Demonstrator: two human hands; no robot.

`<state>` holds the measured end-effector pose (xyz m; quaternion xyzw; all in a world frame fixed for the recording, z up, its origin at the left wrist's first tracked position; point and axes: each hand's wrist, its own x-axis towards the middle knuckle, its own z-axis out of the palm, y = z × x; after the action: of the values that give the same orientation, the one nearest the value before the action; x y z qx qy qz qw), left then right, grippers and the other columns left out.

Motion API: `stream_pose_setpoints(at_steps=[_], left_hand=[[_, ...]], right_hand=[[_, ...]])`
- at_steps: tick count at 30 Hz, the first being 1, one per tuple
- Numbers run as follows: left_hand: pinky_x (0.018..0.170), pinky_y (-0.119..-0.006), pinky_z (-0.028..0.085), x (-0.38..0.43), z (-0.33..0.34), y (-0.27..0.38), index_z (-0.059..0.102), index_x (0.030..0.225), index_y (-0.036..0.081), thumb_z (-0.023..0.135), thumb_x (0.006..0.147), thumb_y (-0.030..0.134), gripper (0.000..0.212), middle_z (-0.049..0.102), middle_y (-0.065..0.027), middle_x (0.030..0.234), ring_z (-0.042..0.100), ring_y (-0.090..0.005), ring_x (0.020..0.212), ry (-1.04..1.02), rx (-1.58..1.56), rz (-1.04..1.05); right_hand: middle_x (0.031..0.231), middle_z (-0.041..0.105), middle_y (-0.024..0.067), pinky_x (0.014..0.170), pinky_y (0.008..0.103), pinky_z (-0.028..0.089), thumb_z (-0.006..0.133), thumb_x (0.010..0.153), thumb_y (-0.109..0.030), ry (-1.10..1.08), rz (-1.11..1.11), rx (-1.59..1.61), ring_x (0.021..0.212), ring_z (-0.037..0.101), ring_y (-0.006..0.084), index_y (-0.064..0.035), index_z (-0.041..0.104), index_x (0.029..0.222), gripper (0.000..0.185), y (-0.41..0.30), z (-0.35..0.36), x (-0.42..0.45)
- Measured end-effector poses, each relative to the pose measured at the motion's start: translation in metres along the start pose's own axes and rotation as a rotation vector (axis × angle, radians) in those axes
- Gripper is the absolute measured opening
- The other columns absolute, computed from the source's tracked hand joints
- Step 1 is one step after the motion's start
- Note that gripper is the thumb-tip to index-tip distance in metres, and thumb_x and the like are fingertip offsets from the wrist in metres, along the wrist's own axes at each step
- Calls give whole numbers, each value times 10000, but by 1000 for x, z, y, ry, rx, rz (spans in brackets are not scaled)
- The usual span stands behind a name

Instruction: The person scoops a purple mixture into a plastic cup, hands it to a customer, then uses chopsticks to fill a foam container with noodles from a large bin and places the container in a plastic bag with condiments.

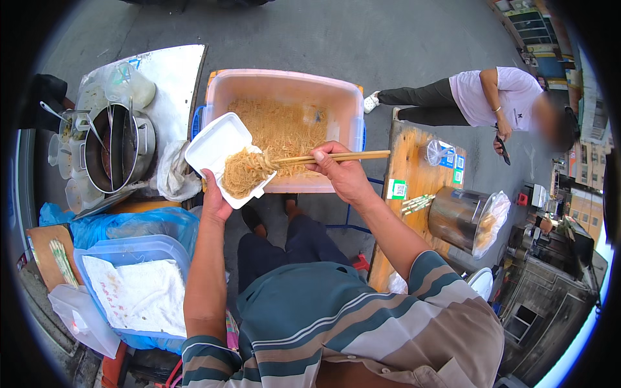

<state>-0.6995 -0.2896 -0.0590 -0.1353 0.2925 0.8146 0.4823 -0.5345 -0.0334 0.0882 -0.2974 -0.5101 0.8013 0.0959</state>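
My left hand [215, 198] holds a white foam clamshell box [212, 137] by its side, lid raised. Thin noodles [238, 177] fill its lower half. In my right hand [338, 170] is a pair of long wooden chopsticks [359, 155], their tips in a clump of noodles at the box's right side. Behind and beneath both hands stands a large plastic tub [286, 76] with a blue handle at each end, holding more of the same noodles with small orange bits. The box is over the tub's near left corner and hides part of it.
On the left are a divided metal pot [149, 145] with ladles, plastic containers [130, 87], a crumpled cloth [172, 167] and a blue bin [177, 247] with a white towel. A wooden table [398, 160] on the right bears wrapped chopsticks and a metal canister [453, 213]. Beyond it stands a person [485, 99] with a phone.
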Motion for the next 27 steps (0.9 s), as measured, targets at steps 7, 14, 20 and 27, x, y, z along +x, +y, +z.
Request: stream_pose_setpoints(at_steps=[7,14,20,27], left_hand=[[1176,-518,406,6,20,-12,268,1593,86,339,934,769,952,396,-142,1597,441,-336,1440,-93,-74,-11],[1168,-535,415,1,39,-1,244,1599,91,313,928,778,963,394,-144,1597,449,-334,1433,-145,-90,-17],[1143,-524,446,-11,66,3,242,1596,76,325,924,780,977,412,-156,1583,469,-332,1420,-153,-14,-12],[1151,-518,437,-37,74,19,233,1601,83,322,874,826,1044,389,-145,1599,456,-329,1429,-239,-18,50]], right_hand=[[1057,682,143,805,352,554,707,951,-102,-159,-725,-919,927,685,278,13,698,1022,135,-47,53,-53],[1052,640,74,877,295,527,618,1047,-196,326,-346,-664,972,644,179,11,664,1032,212,9,-7,-34],[1077,631,78,944,315,552,592,1059,-216,384,-107,300,999,638,178,-2,650,1083,224,52,44,-1],[1059,652,148,938,353,547,656,1000,-107,-18,-718,-737,1027,676,271,22,682,1025,133,-13,80,-47]])
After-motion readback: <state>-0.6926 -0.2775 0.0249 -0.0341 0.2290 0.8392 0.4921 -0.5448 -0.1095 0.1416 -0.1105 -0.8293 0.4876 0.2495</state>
